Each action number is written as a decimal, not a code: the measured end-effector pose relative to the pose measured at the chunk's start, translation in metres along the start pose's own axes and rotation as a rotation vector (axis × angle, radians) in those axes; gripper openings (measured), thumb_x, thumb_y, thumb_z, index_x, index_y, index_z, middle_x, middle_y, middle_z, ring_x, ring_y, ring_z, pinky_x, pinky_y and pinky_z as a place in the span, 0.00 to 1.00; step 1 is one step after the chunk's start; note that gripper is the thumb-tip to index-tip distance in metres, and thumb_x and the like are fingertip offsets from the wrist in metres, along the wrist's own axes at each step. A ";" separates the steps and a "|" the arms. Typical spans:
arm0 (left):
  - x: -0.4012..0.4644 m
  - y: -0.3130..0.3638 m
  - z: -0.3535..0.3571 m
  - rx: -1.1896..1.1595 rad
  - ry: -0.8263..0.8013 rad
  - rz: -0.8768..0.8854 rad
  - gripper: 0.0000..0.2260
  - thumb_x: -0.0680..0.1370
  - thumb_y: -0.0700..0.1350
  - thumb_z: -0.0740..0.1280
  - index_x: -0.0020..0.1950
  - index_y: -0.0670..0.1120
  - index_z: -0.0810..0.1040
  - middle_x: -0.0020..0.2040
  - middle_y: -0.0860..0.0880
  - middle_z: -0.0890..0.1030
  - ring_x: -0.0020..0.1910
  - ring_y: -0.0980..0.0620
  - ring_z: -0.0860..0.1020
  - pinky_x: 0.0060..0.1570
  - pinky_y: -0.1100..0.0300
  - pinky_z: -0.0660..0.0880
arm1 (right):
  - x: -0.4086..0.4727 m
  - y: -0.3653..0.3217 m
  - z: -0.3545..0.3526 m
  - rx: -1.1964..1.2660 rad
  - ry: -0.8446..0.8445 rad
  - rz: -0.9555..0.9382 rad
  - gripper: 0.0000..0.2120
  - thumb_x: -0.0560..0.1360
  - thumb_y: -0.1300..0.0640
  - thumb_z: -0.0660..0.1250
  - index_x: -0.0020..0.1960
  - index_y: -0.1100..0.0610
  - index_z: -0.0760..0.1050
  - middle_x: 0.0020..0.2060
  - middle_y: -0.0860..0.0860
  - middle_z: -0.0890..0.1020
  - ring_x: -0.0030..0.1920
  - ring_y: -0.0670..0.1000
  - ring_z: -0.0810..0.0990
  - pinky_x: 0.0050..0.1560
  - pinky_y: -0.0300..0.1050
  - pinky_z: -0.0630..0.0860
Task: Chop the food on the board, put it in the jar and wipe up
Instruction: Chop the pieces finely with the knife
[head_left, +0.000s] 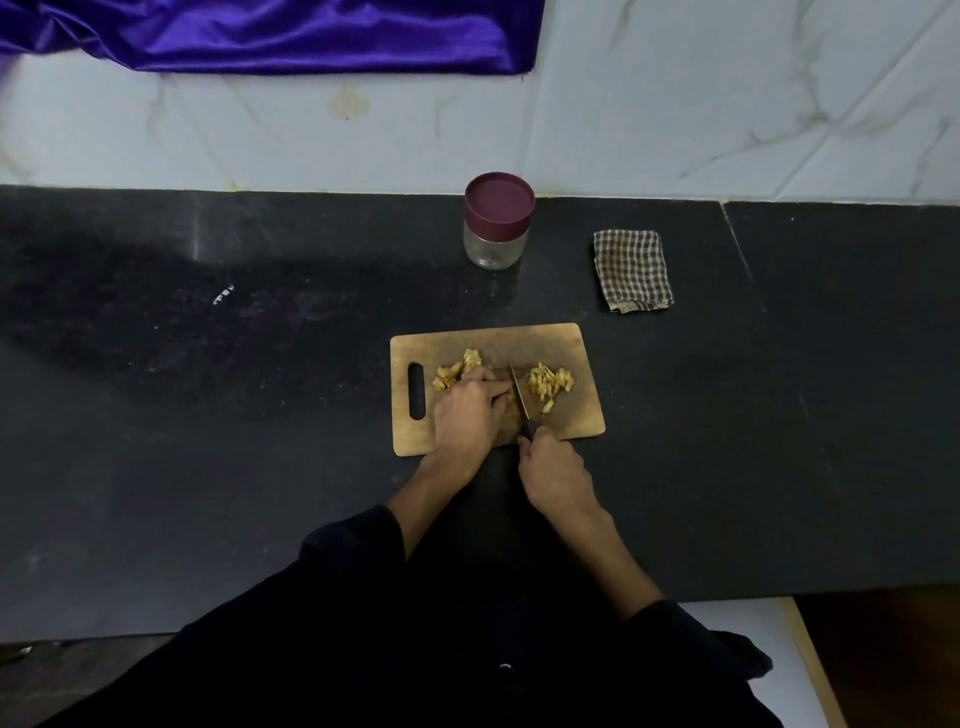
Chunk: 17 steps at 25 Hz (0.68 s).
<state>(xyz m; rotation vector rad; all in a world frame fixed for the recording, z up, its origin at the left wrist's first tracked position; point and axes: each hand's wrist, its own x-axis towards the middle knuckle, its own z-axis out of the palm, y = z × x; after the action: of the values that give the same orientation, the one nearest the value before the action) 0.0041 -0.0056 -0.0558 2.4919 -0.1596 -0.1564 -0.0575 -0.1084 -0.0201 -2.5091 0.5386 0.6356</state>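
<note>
Food, uncut portion (457, 371): pale yellow-brown pieces at the left-centre of the cutting board (571, 415), partly under the left hand. Exact kind cannot be told.

Food, chopped portion (549, 384): small loose heap of strips just right of the blade, on the board.

Knife (519, 397): blade edge-down between the two heaps, tip pointing away from the person, dark handle toward the near edge of the board.

Left hand (470, 415): lies on the uncut pieces, fingers bent and pressing them down, fingertips close beside the blade.

Right hand (553, 475): fingers wrapped round the knife handle, at the near edge of the board.

Step in hand, judged: chopping, roughly half done. To do it well: keep the left fingertips tucked back from the edge, feed the pieces toward the blade in small advances, cut straight down, and push finished strips rightward so they do not spill off the board.

Jar (496, 228): clear glass, maroon lid on, upright on the dark tabletop (208, 415) beyond the board, well apart from it. Lid must come off before filling.

Checked cloth (631, 270): folded, right of the jar, untouched.
</note>
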 end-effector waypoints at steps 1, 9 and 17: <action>0.000 0.000 0.000 0.005 0.002 -0.002 0.11 0.78 0.46 0.66 0.59 0.51 0.80 0.54 0.54 0.77 0.50 0.55 0.77 0.49 0.55 0.77 | -0.002 0.002 0.001 -0.010 0.000 0.000 0.14 0.84 0.50 0.54 0.59 0.59 0.70 0.54 0.58 0.79 0.54 0.58 0.79 0.45 0.50 0.72; 0.000 0.000 -0.001 0.016 0.014 -0.005 0.10 0.78 0.47 0.67 0.58 0.51 0.81 0.55 0.53 0.78 0.51 0.53 0.78 0.49 0.54 0.77 | -0.007 0.016 0.002 0.131 0.036 0.019 0.17 0.84 0.48 0.54 0.61 0.60 0.71 0.53 0.58 0.80 0.54 0.58 0.79 0.52 0.53 0.76; -0.001 -0.006 -0.001 -0.082 0.024 0.025 0.13 0.76 0.45 0.69 0.61 0.51 0.79 0.55 0.53 0.78 0.52 0.54 0.78 0.52 0.53 0.77 | -0.008 0.010 -0.003 0.132 0.035 -0.033 0.15 0.84 0.48 0.55 0.55 0.59 0.73 0.50 0.56 0.79 0.51 0.56 0.79 0.50 0.53 0.76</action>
<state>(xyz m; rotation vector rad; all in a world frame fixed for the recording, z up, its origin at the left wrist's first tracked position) 0.0034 -0.0005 -0.0586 2.4084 -0.1713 -0.1205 -0.0677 -0.1162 -0.0171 -2.4034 0.5332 0.5273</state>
